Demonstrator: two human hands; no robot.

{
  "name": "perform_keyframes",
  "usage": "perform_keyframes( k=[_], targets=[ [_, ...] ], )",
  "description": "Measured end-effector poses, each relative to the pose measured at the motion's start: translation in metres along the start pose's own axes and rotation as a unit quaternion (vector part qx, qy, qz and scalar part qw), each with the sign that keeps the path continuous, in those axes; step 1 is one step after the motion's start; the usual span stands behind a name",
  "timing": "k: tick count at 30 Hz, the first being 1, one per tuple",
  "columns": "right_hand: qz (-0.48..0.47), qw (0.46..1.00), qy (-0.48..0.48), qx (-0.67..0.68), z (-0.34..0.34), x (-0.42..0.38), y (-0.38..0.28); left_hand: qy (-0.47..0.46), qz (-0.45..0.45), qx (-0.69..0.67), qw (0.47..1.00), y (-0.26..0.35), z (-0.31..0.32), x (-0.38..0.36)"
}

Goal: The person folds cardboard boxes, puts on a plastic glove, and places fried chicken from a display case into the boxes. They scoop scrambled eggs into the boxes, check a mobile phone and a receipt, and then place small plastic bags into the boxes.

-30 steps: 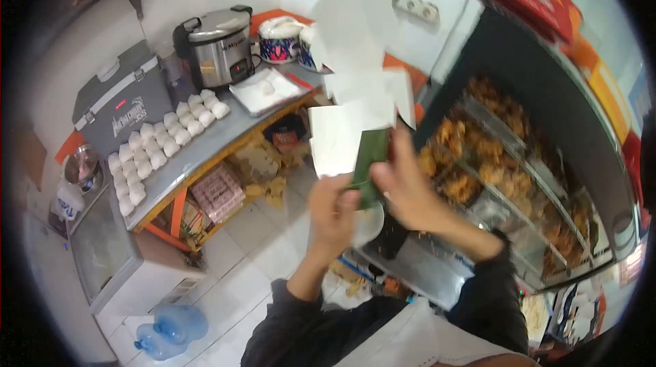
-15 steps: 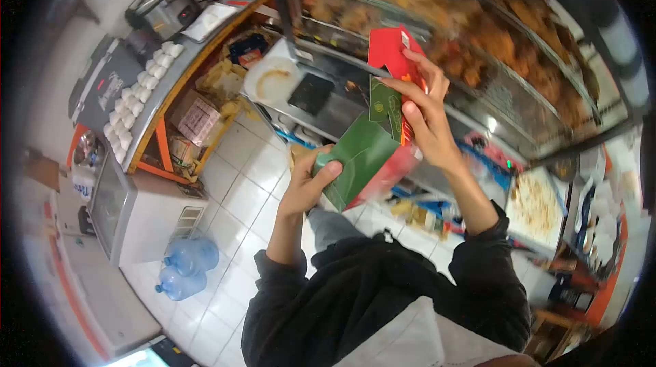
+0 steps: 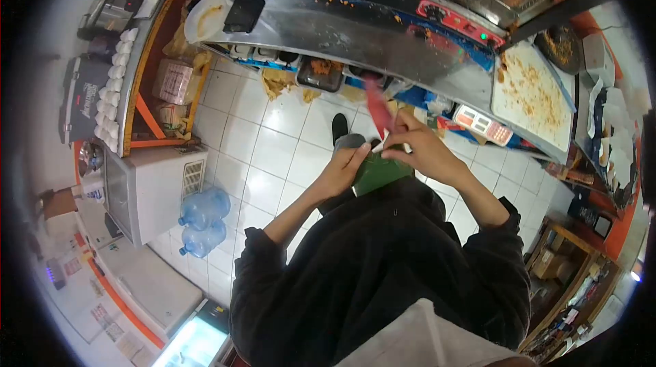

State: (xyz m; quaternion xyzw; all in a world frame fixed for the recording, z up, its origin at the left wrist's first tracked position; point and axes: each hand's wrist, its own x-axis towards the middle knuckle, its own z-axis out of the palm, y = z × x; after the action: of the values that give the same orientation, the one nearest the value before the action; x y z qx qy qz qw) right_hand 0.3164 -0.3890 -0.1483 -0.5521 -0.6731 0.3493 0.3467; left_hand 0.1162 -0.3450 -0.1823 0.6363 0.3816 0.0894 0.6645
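Note:
A green and red cardboard box (image 3: pixel 383 174) is held low, close to the front of my black top. My left hand (image 3: pixel 345 169) grips its left side, thumb on top near the upper edge. The fingers of my right hand (image 3: pixel 420 150) are closed on the box's upper right edge, where a small white part shows between the hands. Beyond them a red flap (image 3: pixel 380 109) sticks up, blurred by motion. The box's underside and some of my fingertips are hidden.
Ahead runs a metal counter (image 3: pixel 335 32) scattered with crumbs, below the food display. A crumb-covered white board (image 3: pixel 533 90) and a white scale (image 3: pixel 482 125) are on the right. Two blue water bottles (image 3: pixel 205 220) lie on the tiled floor by a white chest freezer (image 3: pixel 160 186).
Both hands have brought the box down and nearer to my body. My right hand has moved from the red upper flaps to the box's edge beside my left hand. The view has tilted downward.

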Motion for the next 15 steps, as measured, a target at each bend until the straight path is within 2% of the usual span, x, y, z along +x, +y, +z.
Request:
perform_keyframes(
  k=[1,4,5,6,7,8,9,10,11,12,13,14,15],
  targets=[
    [0.015,0.996,-0.082,0.035,0.003,-0.008,0.001,-0.013,-0.004,0.011,1.0,-0.014,0.008,-0.003],
    [0.075,0.986,-0.128,0.076,0.007,-0.029,0.003,-0.004,0.023,0.012,1.0,-0.024,0.021,-0.011],
    [0.038,0.986,-0.087,0.135,0.016,-0.037,0.015,-0.033,0.08,0.055,0.995,-0.018,0.022,-0.014],
    [0.038,0.986,-0.088,0.137,0.022,-0.043,0.017,-0.061,0.137,0.098,0.984,-0.014,0.022,-0.015],
    [0.007,0.994,0.033,0.108,0.025,-0.049,0.017,-0.057,0.137,0.098,0.984,-0.013,0.023,-0.014],
    [-0.026,0.985,0.154,0.077,0.029,-0.051,0.022,-0.016,0.198,0.23,0.953,-0.011,0.022,-0.011],
    [-0.019,0.975,0.21,0.074,0.039,-0.049,0.033,0.024,0.254,0.358,0.898,-0.01,0.022,-0.009],
    [-0.023,0.975,0.21,0.074,0.043,-0.05,0.038,0.028,0.255,0.359,0.898,-0.008,0.026,-0.006],
    [0.08,0.944,0.202,0.248,0.048,-0.046,0.033,0.058,0.273,0.434,0.857,-0.001,0.034,-0.003],
    [0.18,0.873,0.187,0.413,0.051,-0.043,0.03,0.087,0.29,0.505,0.808,0.007,0.037,-0.002],
    [0.152,0.886,0.142,0.414,0.054,-0.043,0.048,0.011,0.224,0.537,0.813,0.016,0.034,-0.003],
    [0.15,0.887,0.142,0.413,0.051,-0.042,0.048,0.013,0.225,0.537,0.813,0.017,0.026,0.001],
    [0.137,0.878,0.144,0.436,0.048,-0.041,0.048,0.063,0.279,0.485,0.826,0.018,0.013,0.007]
  ],
)
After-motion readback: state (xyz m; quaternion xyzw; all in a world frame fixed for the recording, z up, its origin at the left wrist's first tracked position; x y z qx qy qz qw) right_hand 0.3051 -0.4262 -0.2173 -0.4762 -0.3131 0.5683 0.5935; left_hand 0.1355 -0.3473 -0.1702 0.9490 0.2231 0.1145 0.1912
